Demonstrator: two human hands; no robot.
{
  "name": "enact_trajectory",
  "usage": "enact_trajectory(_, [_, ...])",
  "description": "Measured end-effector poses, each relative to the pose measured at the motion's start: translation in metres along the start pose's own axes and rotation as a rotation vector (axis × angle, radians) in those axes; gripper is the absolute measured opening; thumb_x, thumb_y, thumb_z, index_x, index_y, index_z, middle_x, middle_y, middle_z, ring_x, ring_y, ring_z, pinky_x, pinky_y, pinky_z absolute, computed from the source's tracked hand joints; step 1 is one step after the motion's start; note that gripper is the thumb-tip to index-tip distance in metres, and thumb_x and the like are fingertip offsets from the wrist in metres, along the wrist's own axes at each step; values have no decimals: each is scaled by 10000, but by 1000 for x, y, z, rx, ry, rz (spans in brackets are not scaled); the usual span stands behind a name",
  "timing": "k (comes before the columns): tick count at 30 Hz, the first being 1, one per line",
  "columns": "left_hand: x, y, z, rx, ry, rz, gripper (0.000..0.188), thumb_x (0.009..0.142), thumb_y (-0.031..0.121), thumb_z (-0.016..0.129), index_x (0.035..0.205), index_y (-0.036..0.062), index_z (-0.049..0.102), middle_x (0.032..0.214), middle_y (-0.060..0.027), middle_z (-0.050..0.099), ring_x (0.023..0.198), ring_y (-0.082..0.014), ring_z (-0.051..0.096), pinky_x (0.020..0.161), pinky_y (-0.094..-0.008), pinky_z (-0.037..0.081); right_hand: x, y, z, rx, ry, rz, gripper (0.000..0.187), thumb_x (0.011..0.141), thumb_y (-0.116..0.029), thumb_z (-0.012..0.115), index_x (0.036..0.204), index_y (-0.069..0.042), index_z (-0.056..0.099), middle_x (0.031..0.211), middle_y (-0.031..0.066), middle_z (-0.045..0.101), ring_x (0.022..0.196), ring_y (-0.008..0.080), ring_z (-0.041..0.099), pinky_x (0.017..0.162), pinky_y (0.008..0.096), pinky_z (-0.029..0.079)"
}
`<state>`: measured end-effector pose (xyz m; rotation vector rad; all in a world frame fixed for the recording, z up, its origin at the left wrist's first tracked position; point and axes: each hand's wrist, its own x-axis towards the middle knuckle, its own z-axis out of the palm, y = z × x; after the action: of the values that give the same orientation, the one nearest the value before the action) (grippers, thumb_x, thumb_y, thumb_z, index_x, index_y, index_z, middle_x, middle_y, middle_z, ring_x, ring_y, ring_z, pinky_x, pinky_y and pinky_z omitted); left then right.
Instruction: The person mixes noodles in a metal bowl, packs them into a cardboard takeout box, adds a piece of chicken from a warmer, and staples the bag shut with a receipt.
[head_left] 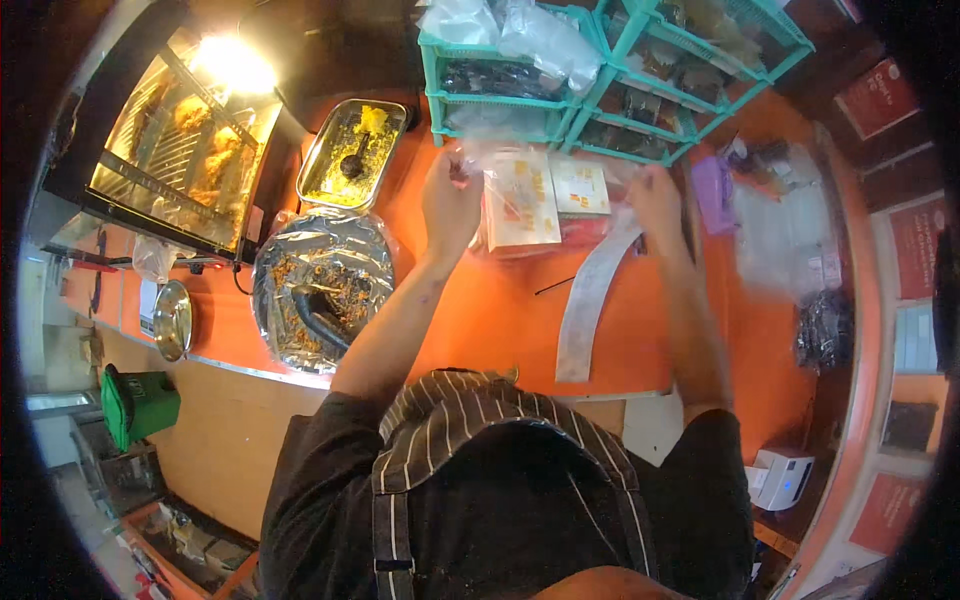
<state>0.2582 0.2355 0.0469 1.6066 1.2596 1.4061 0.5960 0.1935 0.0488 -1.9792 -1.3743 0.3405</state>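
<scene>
A clear plastic bag (488, 158) lies on the orange counter in front of me, with white and orange printed paper packages (524, 205) inside it. My left hand (452, 208) pinches the bag's upper left edge. At the upper right edge my right hand (658, 205) has its fingers closed on the plastic. A smaller white printed packet (580, 186) sits beside the larger one. From near my right hand a long white paper strip (592, 305) trails down the counter; whether that hand touches it I cannot tell. A thin dark stick (555, 286) lies left of the strip.
Teal stacked baskets (505, 99) stand at the back. To the left are a lit glass food warmer (185, 150), a metal tray of yellow food (350, 160) and a foil-covered round tray (270, 300) with a dark-handled tool. A purple container (712, 195) stands on the right.
</scene>
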Motion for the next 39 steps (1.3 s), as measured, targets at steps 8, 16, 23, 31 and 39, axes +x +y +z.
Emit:
enact_trajectory(8, [18,66,-8,-322,-255,-167,170,853,93,610,981,-17,592,955,-103,676,799,-226,648,753,-320,501,22,-69,-52,565,-187,94,236,913,-124,665,1112,-33,574,869,35,608,711,126,608,598,288,480])
enact_trajectory(16, [19,112,-30,-896,-317,-355,40,909,59,527,948,64,520,1179,-153,640,727,-250,675,686,-397,570,19,-92,-97,864,-333,128,213,910,-90,658,1111,-62,590,908,15,611,777,108,596,644,250,479])
enact_trajectory(23, [-9,132,-53,-844,-321,-418,89,867,62,557,920,112,505,1151,-143,636,592,-185,602,508,-315,469,-6,-88,-115,874,-413,99,230,883,-69,671,1106,-37,625,878,57,672,730,157,659,641,292,541])
enact_trajectory(31, [-59,158,-90,-654,-368,-324,171,895,64,587,1052,87,523,1180,-168,612,543,-115,542,484,-236,408,-97,-96,-135,974,-633,126,268,911,-48,603,1175,-2,619,1050,99,686,926,173,679,817,309,550])
enact_trajectory(39, [-102,167,-31,-176,-577,32,517,860,62,722,1286,46,431,1163,-119,594,814,-149,633,613,-239,516,-148,-150,-84,977,-797,-90,467,897,51,534,1357,-22,578,1203,80,676,974,113,641,874,272,522])
